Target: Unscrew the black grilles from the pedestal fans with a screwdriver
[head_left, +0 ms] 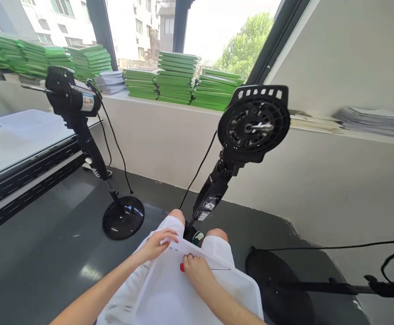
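On my lap lies a white plastic tray (pixel 169 298), tilted a little. My left hand (pixel 159 241) is over its far left corner, fingers stretched out and thumb apart, close to a few tiny dark pieces (pixel 173 248) that look like screws. My right hand (pixel 197 271) is closed around a screwdriver whose red handle end (pixel 182 267) pokes out on the left. Its thin metal shaft (pixel 221 269) points right, above the tray. Most of the handle is hidden in my fingers.
Directly ahead stands a black fan stand without blades (pixel 254 128), its base near my feet. Another black fan stand (pixel 75 97) is at left, beside a white table (pixel 20 144). A third base (pixel 278 289) lies at right. Green stacks (pixel 176 76) line the windowsill.
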The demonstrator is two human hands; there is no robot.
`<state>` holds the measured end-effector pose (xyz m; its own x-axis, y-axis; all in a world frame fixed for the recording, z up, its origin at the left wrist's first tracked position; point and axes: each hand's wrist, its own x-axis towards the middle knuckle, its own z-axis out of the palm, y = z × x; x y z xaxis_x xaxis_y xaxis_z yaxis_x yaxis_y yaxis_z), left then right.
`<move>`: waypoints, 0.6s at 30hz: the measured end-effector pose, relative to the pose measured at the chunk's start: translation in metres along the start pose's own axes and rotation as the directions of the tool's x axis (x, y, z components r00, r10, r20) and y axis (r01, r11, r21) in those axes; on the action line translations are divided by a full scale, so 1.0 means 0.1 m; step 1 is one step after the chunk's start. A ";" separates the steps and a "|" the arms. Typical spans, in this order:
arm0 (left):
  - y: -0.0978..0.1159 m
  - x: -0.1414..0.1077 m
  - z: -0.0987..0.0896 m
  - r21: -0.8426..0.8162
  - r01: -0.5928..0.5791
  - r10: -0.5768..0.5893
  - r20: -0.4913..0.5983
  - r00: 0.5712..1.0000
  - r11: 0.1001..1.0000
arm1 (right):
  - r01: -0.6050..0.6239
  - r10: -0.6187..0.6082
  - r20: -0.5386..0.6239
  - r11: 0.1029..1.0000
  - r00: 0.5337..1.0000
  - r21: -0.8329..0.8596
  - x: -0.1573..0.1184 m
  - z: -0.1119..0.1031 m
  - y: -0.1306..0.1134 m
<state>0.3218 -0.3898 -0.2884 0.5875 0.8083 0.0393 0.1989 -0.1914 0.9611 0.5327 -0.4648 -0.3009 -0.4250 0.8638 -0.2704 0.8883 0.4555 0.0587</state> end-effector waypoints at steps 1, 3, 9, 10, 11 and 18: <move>0.00 -0.01 0.01 -0.003 -0.013 0.013 -0.008 1.000 1.000 | -0.001 0.001 0.006 1.000 1.000 0.011 -0.03 0.00 0.01; 0.00 -0.03 0.01 -0.002 -0.038 0.038 -0.028 0.999 0.999 | -0.016 0.015 0.018 0.999 1.000 0.046 -0.11 -0.02 0.03; 0.00 -0.06 -0.11 0.083 -0.067 0.072 -0.061 0.996 0.994 | -0.108 0.125 -0.028 0.934 0.992 0.340 -0.25 -0.01 0.01; 0.01 -0.05 -0.14 0.100 -0.063 0.068 -0.048 0.997 0.993 | -0.118 0.146 -0.037 0.900 0.989 0.420 -0.25 -0.02 0.02; 0.03 -0.04 -0.16 0.123 -0.060 0.064 -0.031 0.997 0.991 | -0.120 0.167 -0.049 0.856 0.985 0.502 -0.25 -0.05 0.05; 0.51 0.11 0.13 0.163 -0.238 0.261 -0.141 0.955 0.958 | -0.065 0.271 -0.023 0.310 0.962 0.949 -0.33 -0.62 0.34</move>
<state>0.3485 -0.3975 -0.2429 0.5027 0.8003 0.3268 0.1787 -0.4661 0.8665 0.5663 -0.4638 -0.2302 -0.1725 0.9595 -0.2227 0.4679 -0.1191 -0.8757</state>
